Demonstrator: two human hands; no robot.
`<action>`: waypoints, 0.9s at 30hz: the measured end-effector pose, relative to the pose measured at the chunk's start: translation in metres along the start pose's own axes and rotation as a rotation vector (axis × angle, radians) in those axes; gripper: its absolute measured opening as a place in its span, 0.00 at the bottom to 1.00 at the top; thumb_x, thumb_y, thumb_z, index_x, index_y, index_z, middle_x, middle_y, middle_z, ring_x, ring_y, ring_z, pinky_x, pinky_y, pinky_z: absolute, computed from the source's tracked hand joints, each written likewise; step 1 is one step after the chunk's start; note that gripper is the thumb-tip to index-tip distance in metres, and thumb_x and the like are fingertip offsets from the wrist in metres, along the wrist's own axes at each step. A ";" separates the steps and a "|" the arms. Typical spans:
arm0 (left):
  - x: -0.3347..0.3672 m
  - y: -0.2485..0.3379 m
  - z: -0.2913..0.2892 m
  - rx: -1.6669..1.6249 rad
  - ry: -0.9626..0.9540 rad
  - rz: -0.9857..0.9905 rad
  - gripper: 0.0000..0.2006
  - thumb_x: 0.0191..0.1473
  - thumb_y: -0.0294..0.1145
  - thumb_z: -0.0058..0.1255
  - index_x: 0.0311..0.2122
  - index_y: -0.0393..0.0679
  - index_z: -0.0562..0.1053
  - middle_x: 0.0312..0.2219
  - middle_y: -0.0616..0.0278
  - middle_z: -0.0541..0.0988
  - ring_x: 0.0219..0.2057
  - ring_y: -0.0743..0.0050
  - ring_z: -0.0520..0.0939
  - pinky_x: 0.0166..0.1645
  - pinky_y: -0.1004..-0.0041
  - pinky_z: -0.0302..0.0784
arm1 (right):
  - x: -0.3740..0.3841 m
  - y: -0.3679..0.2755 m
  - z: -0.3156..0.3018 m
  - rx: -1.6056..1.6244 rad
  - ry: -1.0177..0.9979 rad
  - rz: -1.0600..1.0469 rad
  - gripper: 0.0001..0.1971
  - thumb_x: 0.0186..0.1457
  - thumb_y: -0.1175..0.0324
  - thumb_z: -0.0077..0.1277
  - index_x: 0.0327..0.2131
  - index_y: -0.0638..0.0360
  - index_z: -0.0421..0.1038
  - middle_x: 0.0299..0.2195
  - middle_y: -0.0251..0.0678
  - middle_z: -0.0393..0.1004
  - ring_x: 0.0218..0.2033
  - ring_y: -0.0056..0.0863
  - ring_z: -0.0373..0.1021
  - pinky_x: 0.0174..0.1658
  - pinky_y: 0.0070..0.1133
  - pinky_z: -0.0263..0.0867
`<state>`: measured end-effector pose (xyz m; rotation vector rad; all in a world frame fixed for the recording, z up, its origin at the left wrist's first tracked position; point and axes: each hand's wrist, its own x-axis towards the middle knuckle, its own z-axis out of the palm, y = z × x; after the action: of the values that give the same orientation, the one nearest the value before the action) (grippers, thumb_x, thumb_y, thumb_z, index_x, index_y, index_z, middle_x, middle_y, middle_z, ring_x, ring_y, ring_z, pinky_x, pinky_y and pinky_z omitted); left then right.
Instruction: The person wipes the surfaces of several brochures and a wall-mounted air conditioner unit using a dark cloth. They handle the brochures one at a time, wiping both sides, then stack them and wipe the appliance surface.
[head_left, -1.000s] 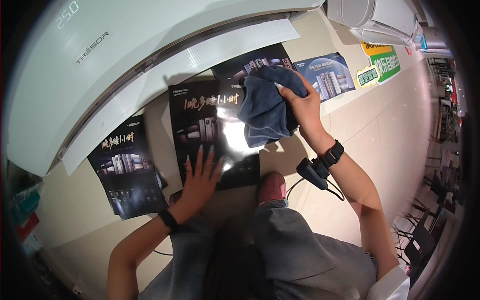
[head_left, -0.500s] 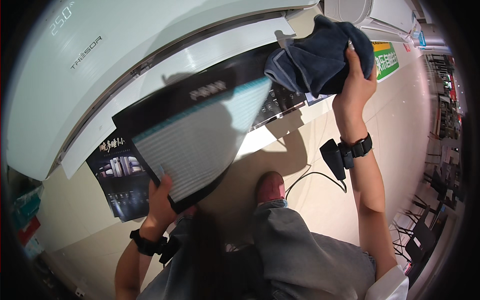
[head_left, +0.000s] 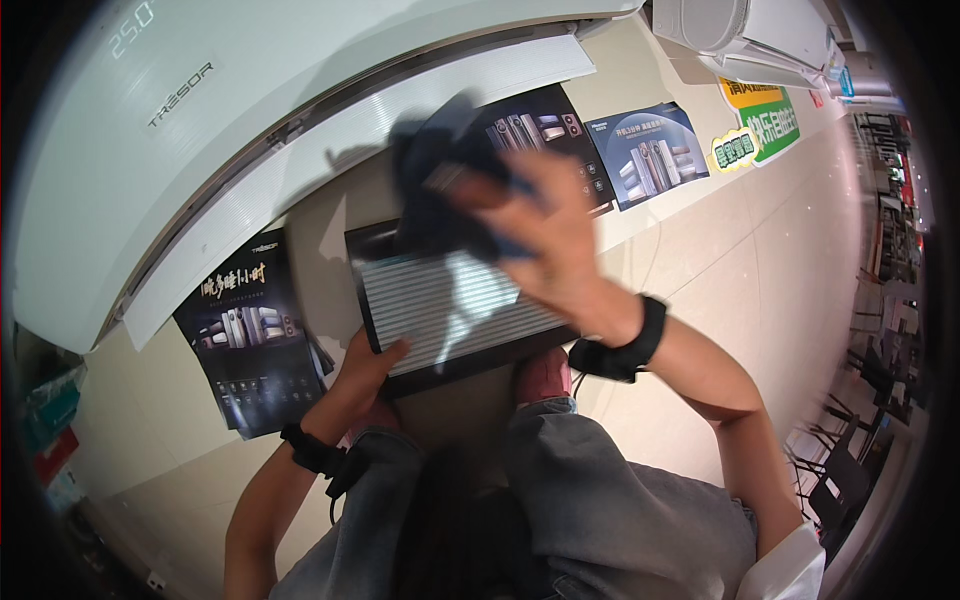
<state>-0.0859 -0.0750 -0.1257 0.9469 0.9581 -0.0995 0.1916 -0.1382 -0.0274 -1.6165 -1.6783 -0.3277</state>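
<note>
Hands: left hand (head_left: 365, 362) grips one ribbed filter panel (head_left: 455, 305), right hand (head_left: 545, 240) clutches one dark cloth (head_left: 435, 190).

White air conditioner (head_left: 250, 130) close above the filter panel (head_left: 450, 305)

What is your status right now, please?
Left hand grips ribbed filter panel's lower edge. Right hand, blurred, presses dark cloth on panel's top. Nothing in the way.

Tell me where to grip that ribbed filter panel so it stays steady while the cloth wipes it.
Grip the dark frame of the filter panel at its near lower-left corner, coming from the person's side, where the left hand already holds it. The rigid rim there gives a firm edge, keeps fingers mostly off the ribbed mesh, and leaves the upper part free for the right hand and dark cloth.
</note>
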 end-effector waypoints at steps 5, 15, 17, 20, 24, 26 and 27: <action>-0.006 0.012 0.017 -0.079 0.031 -0.051 0.28 0.53 0.24 0.56 0.59 0.38 0.60 0.56 0.58 0.67 0.53 0.68 0.73 0.59 0.69 0.68 | -0.046 -0.060 0.056 0.191 -0.588 -0.254 0.32 0.46 0.64 0.53 0.59 0.34 0.63 0.53 0.43 0.65 0.45 0.38 0.66 0.41 0.29 0.69; -0.001 -0.010 -0.011 -0.059 -0.046 -0.047 0.20 0.54 0.17 0.50 0.53 0.36 0.67 0.47 0.58 0.76 0.49 0.71 0.76 0.57 0.68 0.68 | -0.049 0.028 0.001 -0.256 -0.683 0.115 0.37 0.38 0.77 0.55 0.56 0.32 0.68 0.50 0.46 0.67 0.42 0.41 0.68 0.39 0.28 0.71; -0.003 -0.005 -0.015 -0.081 -0.064 -0.035 0.20 0.55 0.17 0.50 0.54 0.36 0.67 0.48 0.59 0.76 0.50 0.71 0.75 0.58 0.68 0.67 | -0.056 0.051 -0.015 -0.337 -0.640 0.245 0.38 0.37 0.78 0.56 0.56 0.34 0.68 0.49 0.46 0.67 0.44 0.42 0.68 0.41 0.29 0.71; -0.006 -0.001 -0.014 -0.051 -0.066 0.007 0.17 0.60 0.23 0.45 0.54 0.37 0.67 0.49 0.57 0.75 0.50 0.69 0.75 0.57 0.68 0.68 | -0.058 0.053 -0.025 -0.308 -0.591 0.344 0.39 0.37 0.80 0.56 0.56 0.36 0.68 0.49 0.45 0.68 0.44 0.43 0.67 0.41 0.30 0.71; 0.002 0.003 -0.014 -0.445 -0.039 -0.106 0.20 0.68 0.40 0.29 0.56 0.40 0.66 0.51 0.55 0.73 0.51 0.64 0.76 0.59 0.66 0.68 | -0.065 0.001 -0.005 -0.089 -0.574 0.249 0.38 0.32 0.80 0.54 0.53 0.38 0.72 0.48 0.46 0.68 0.42 0.44 0.69 0.42 0.30 0.71; 0.000 0.022 0.001 -0.513 -0.096 -0.087 0.26 0.67 0.51 0.25 0.56 0.41 0.66 0.50 0.55 0.74 0.51 0.62 0.75 0.59 0.63 0.70 | -0.079 -0.031 0.018 0.148 -0.569 0.146 0.37 0.34 0.77 0.51 0.54 0.40 0.71 0.50 0.50 0.67 0.41 0.45 0.69 0.39 0.31 0.72; -0.003 0.029 0.005 -0.551 -0.118 -0.074 0.30 0.66 0.56 0.22 0.56 0.42 0.67 0.49 0.54 0.75 0.51 0.61 0.75 0.58 0.62 0.71 | -0.074 -0.047 0.022 0.281 -0.637 0.093 0.37 0.37 0.75 0.50 0.57 0.38 0.68 0.50 0.50 0.67 0.40 0.45 0.69 0.36 0.30 0.73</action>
<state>-0.0712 -0.0613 -0.1037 0.3931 0.8480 0.0465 0.1332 -0.1858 -0.0770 -1.6695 -1.9807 0.5050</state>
